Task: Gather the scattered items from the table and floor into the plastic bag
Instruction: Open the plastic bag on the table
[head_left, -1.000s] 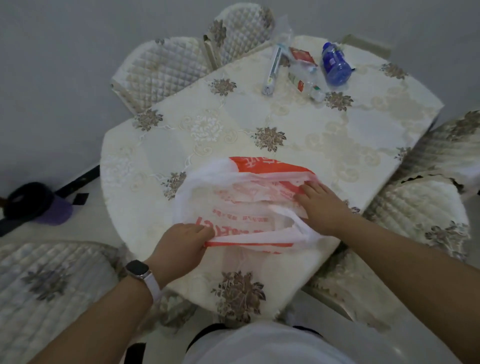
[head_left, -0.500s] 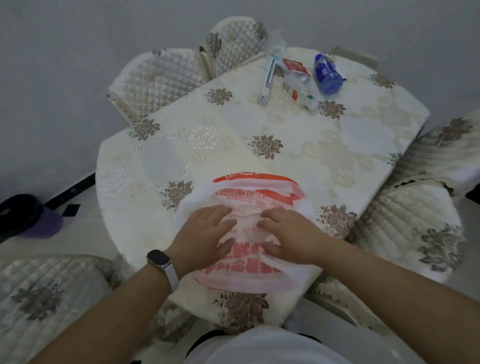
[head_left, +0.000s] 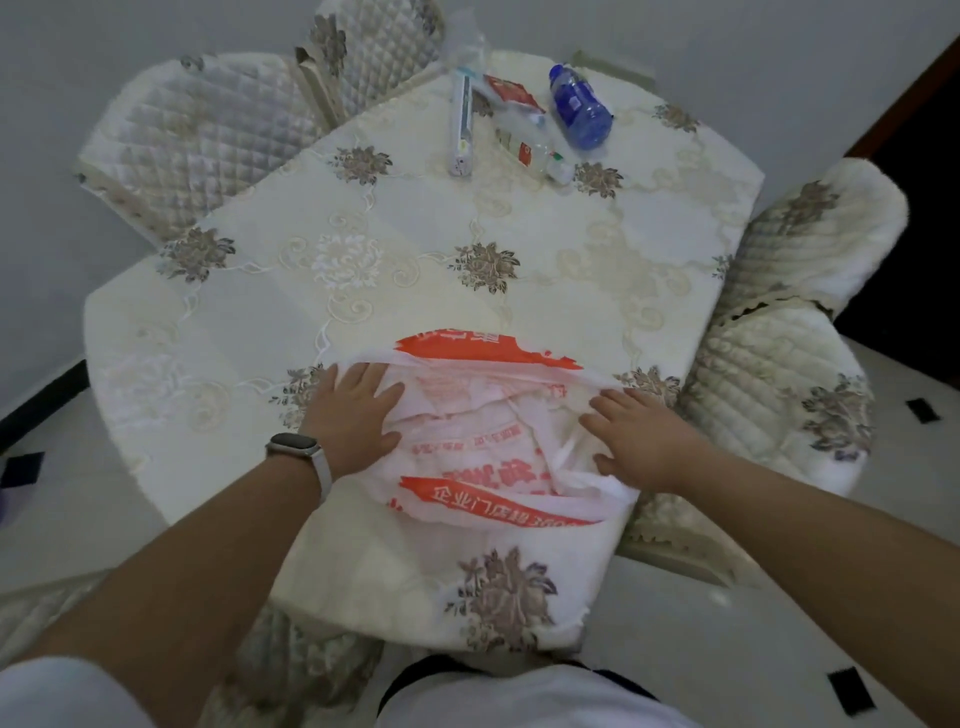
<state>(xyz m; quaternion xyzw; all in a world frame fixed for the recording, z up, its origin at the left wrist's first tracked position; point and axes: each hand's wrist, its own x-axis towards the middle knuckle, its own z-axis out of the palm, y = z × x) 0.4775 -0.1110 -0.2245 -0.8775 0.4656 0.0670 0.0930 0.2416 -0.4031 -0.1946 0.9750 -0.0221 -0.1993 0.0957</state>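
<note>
A white plastic bag with orange print lies flat at the near edge of the table. My left hand presses flat on the bag's left side, fingers straight. My right hand lies flat on its right side. At the table's far end lie a long white tube box, a red packet, a clear bottle with a red label and a crushed blue bottle.
Quilted chairs stand around the table: two at the far left, two at the right, one at the near left. Black marks dot the pale floor.
Both hands have slid apart from the middle of the bag to its left and right sides, spreading it wider. The view has shifted slightly.
</note>
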